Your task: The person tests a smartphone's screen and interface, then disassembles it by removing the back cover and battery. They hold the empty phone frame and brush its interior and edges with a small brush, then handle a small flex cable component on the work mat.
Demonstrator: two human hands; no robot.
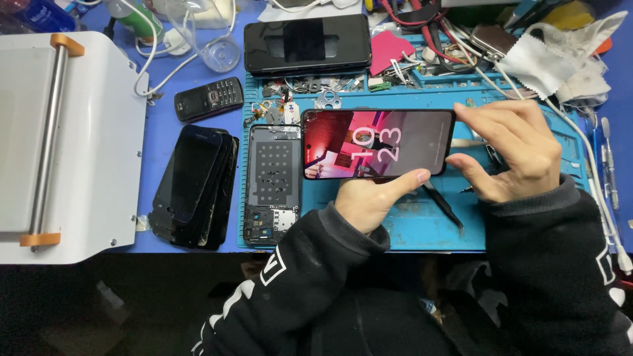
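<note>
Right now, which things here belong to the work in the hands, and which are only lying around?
In hand:
lit phone, held by left hand and right hand

Lying about:
opened phone
stack of phones
keypad phone
dark phone
tweezers
cloth
white machine
blue mat

Red-lit phone [378, 144], blue mat [422, 227], black sleeves [316, 270], white machine [99, 145]

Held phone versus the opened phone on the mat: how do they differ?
The held phone is lit, showing a red picture; the opened phone shows bare internals. The held phone lies sideways between the left hand and right hand; the opened phone lies lengthwise on the blue mat, untouched. Both are slim rectangles.
</note>
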